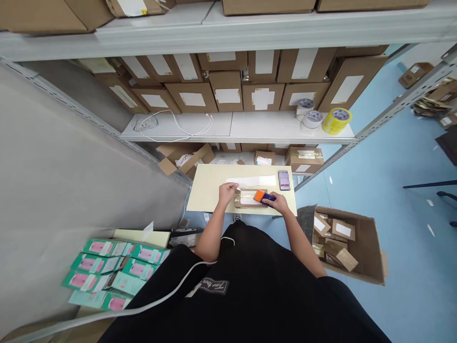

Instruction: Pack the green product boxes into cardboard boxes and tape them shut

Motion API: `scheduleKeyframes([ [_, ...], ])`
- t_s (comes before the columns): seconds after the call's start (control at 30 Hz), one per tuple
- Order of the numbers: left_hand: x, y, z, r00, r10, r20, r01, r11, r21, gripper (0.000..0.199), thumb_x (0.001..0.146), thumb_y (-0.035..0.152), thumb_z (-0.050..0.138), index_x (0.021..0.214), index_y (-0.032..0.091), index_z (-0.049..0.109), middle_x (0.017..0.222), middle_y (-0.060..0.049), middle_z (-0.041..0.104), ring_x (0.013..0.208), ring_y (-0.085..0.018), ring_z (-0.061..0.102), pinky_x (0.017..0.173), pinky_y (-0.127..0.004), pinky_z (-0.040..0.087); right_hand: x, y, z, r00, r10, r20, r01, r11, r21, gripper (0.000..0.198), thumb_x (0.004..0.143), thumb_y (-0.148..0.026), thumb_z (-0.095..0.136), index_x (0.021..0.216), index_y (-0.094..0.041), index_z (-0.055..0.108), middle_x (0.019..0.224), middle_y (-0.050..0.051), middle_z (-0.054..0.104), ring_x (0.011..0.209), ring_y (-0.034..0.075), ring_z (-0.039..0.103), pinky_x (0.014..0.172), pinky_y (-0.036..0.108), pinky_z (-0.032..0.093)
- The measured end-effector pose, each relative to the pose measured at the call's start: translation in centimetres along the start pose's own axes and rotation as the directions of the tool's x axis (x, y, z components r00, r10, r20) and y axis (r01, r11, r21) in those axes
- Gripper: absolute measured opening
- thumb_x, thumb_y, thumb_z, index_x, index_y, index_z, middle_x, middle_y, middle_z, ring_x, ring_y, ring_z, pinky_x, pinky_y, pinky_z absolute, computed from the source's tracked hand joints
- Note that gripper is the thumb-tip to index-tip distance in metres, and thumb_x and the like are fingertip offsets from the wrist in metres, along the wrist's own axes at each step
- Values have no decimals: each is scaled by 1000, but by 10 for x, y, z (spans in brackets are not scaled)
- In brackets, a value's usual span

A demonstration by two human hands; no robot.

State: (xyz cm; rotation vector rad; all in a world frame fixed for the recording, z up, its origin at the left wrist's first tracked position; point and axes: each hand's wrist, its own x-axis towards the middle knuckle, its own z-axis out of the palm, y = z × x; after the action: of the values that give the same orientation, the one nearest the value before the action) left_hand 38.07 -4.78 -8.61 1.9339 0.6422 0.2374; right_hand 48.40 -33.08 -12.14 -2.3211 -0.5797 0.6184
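Observation:
A small cardboard box (pixel 246 205) with a white label and a strip of tape across it lies on the pale yellow table (pixel 207 190). At the box's upper left corner, my left hand (pixel 227 192) is closed in a pinch; a whitish bit shows at the fingertips, too small to name. My right hand (pixel 278 202) grips an orange and dark-blue handheld tool (pixel 263 196), whose orange end lies over the right part of the box. Behind the box is a long white paper strip (pixel 253 181). A phone (pixel 284 180) lies at the table's back right.
Shelves ahead hold labelled cartons (pixel 228 95), a white cable (pixel 178 126) and yellow tape rolls (pixel 336 121). An open carton (pixel 367 238) of small boxes stands on the floor at right. Green packages (pixel 89 264) are stacked at left. A white cord (pixel 171 295) crosses my left arm.

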Motion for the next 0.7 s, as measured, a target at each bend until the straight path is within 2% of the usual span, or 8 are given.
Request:
scheduleKeyframes([
  [0.1, 1, -28, -18, 988, -150, -26, 145, 979, -145, 19, 84, 35, 74, 80, 18, 83, 73, -4, 76, 74, -20, 70, 80, -32, 56, 10, -10, -4, 998, 18, 57, -10, 990, -141, 55, 84, -76, 64, 99, -24, 72, 94, 3, 78, 86, 22, 71, 68, 26, 44],
  [0.23, 0, -68, -19, 937, -347, -52, 318, 903, -289, 15, 79, 31, 76, 73, 17, 80, 64, -3, 71, 67, -17, 65, 78, -31, 55, 28, -35, -3, 990, 36, 135, 9, 948, -317, 59, 84, -77, 67, 108, -24, 76, 105, 7, 80, 98, 26, 73, 70, 27, 45],
  [0.4, 1, -104, -10, 885, -463, -38, 426, 841, -334, 19, 76, 33, 81, 75, 15, 79, 65, -4, 71, 64, -15, 64, 73, -31, 56, 43, -57, 2, 976, 59, 210, 45, 888, -458, 64, 86, -78, 64, 113, -21, 76, 112, 12, 79, 107, 29, 71, 79, 30, 48],
  [0.7, -2, -138, 7, 802, -595, 55, 567, 728, -385, 27, 70, 35, 89, 68, 13, 73, 59, -4, 66, 61, -15, 63, 60, -27, 50, 50, -64, 16, 964, 88, 250, 58, 851, -523, 66, 84, -80, 65, 111, -21, 76, 110, 14, 78, 106, 30, 71, 86, 33, 50],
])
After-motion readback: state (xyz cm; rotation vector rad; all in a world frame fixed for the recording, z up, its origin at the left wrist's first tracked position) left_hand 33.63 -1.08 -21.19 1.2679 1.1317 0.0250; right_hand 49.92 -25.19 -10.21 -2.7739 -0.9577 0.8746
